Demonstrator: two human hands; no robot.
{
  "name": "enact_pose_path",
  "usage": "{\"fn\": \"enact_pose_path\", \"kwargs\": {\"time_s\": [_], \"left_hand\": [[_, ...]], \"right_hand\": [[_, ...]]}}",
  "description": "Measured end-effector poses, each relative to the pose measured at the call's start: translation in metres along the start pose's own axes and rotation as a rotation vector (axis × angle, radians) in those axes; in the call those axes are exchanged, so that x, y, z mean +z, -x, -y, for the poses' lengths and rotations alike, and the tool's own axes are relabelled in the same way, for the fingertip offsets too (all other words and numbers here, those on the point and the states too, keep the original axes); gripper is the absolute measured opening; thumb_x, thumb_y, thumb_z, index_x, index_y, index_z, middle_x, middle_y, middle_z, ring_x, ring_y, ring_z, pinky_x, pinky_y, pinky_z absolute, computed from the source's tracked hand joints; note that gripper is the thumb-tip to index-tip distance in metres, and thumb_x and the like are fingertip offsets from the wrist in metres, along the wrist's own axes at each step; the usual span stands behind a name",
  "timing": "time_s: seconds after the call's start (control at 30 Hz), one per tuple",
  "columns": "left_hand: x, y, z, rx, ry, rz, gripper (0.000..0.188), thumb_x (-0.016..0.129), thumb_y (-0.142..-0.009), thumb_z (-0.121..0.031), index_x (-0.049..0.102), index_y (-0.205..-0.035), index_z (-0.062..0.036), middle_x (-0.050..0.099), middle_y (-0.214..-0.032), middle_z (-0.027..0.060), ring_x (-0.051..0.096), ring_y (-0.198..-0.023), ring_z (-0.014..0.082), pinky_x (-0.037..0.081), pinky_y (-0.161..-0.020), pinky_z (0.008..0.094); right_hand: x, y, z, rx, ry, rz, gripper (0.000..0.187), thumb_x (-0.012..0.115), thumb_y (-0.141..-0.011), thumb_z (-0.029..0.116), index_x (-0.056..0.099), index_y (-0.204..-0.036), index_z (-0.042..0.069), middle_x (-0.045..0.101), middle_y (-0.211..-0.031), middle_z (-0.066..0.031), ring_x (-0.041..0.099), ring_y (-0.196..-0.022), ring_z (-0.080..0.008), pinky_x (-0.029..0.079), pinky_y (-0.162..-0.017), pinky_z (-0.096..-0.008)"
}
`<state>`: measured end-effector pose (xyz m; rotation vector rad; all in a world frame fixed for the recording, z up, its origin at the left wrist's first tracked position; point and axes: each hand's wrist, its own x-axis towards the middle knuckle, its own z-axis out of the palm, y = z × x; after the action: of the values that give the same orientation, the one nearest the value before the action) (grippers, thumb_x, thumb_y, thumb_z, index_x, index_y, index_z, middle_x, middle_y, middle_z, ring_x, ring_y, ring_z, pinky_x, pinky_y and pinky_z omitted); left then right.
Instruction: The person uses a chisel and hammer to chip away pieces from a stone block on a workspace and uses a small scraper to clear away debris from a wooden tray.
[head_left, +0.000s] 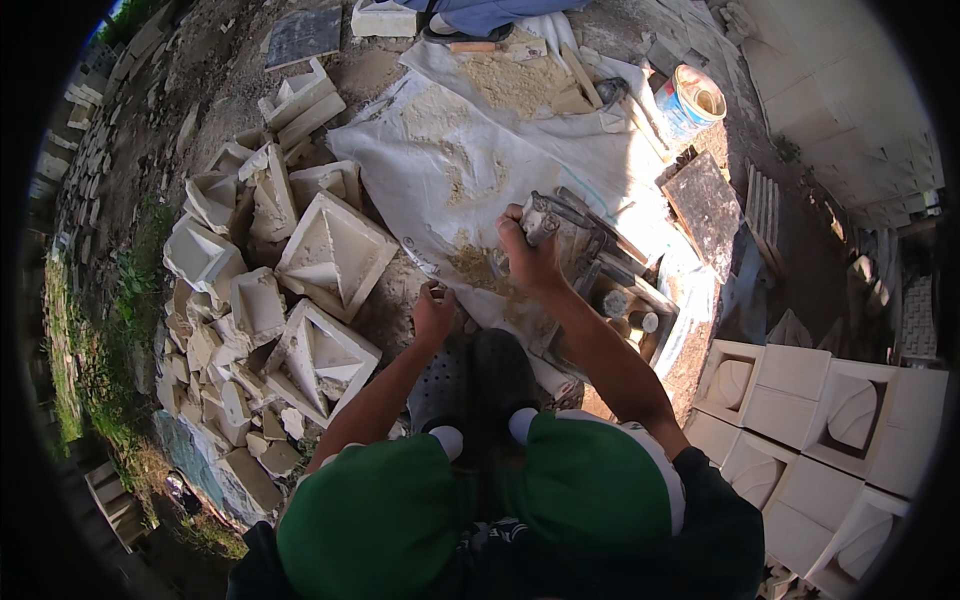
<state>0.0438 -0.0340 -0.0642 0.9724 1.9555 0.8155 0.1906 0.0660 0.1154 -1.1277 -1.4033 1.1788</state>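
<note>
Over a powder-strewn white sheet (pixel 385 140), I see my right hand (pixel 532 264), fingers clamped around a dusty grey lump (pixel 540 220). Nearer the shoes (pixel 437 385), my left hand (pixel 434 312) has curled fingers; I cannot tell whether they hold anything. Dust could weaken the right grip, dropping the lump; a bump from the left forearm (pixel 385 392) could shift the piled blocks (pixel 352 240).
</note>
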Motion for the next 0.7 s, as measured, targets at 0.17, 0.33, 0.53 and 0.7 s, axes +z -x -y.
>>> {"fn": "enact_pose_path", "kwargs": {"time_s": [0.17,0.33,0.53,0.7], "left_hand": [[-0.001,-0.008,0.013,0.019,0.017,-0.056,0.042,0.063,-0.083,-0.025,0.054,-0.114,0.0018,0.067,-0.094,0.0164,0.065,-0.088,0.0315,0.049,-0.077,0.0396],[0.003,-0.004,0.01,-0.026,0.004,0.0,0.042,0.062,-0.083,-0.025,0.055,-0.113,0.002,0.067,-0.093,0.0163,0.064,-0.088,0.0326,0.049,-0.077,0.0398],[-0.004,0.002,0.003,-0.01,0.016,-0.012,0.044,0.062,-0.083,-0.027,0.054,-0.114,0.0025,0.067,-0.094,0.0159,0.064,-0.087,0.032,0.049,-0.077,0.0398],[0.003,-0.003,0.012,-0.025,0.048,0.043,0.044,0.061,-0.083,-0.027,0.053,-0.116,0.0016,0.066,-0.095,0.0158,0.064,-0.086,0.0309,0.049,-0.078,0.0393]], "right_hand": [[0.0,-0.004,0.008,0.021,-0.288,-0.036,0.02,0.055,-0.084,0.006,0.048,-0.065,0.003,0.043,-0.062,0.0039,0.037,-0.058,-0.0048,0.031,-0.05,-0.0261],[-0.01,-0.007,-0.009,0.052,-0.188,0.072,0.023,0.054,-0.084,0.005,0.044,-0.064,0.005,0.04,-0.061,0.0059,0.036,-0.058,-0.0038,0.029,-0.05,-0.0247],[-0.004,-0.008,0.001,0.023,-0.285,-0.089,0.023,0.052,-0.085,0.006,0.039,-0.066,0.008,0.035,-0.058,0.0049,0.033,-0.051,-0.0045,0.027,-0.046,-0.0241],[-0.007,-0.03,-0.007,0.088,-0.329,-0.106,0.026,0.05,-0.084,0.007,0.033,-0.065,0.012,0.031,-0.054,0.0042,0.03,-0.045,-0.0063,0.025,-0.044,-0.0248]]}}
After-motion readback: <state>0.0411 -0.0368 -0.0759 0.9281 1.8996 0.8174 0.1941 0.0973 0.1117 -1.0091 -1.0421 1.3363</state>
